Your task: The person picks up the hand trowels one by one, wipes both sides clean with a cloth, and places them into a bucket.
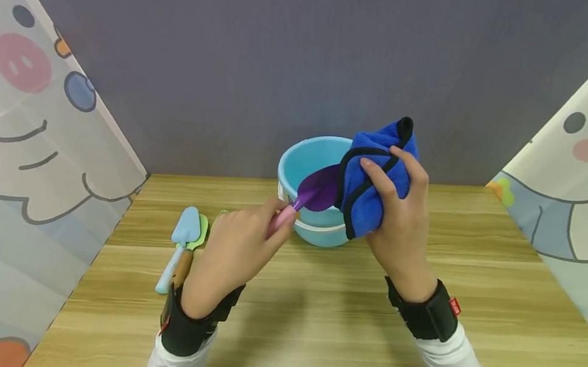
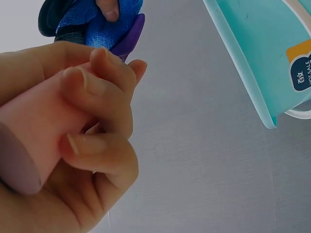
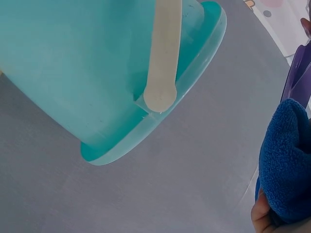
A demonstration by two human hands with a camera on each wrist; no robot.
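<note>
Purple trowel: I see left hand curled round its pink handle, right hand gripping blue cloth against its blade, both raised over the desk.

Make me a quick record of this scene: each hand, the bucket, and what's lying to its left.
Left hand: grips the pink handle of a purple shovel
Right hand: holds a blue cloth against the shovel's blade
Bucket: light blue, upright on the table
Lying left: blue trowel partly over a green tool; brown handle alongside
</note>
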